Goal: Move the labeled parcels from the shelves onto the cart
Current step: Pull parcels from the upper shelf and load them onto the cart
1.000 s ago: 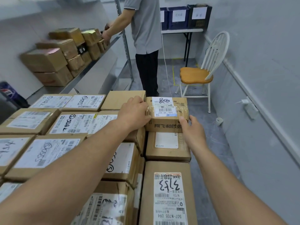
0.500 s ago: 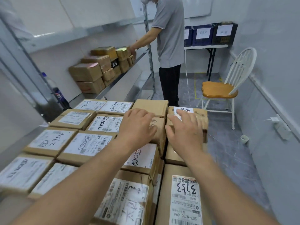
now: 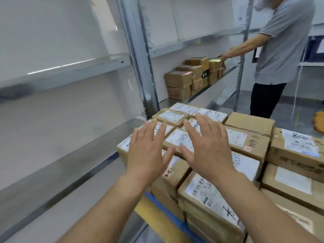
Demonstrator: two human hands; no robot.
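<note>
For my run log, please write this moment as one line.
left hand: open, empty | right hand: open, empty | both above labeled parcels on cart | cardboard boxes on shelf remain

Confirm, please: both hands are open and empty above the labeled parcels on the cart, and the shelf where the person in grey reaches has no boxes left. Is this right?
Not quite. The head view shows both the left hand and right hand open and empty above the labeled parcels, but the shelf where the person in grey reaches still holds stacked brown boxes.

Your left hand (image 3: 147, 153) and right hand (image 3: 208, 148) hover empty, fingers spread, above stacked brown cardboard labeled parcels (image 3: 245, 142); more brown boxes (image 3: 178, 85) sit on the grey metal shelf (image 3: 198, 99).
</note>
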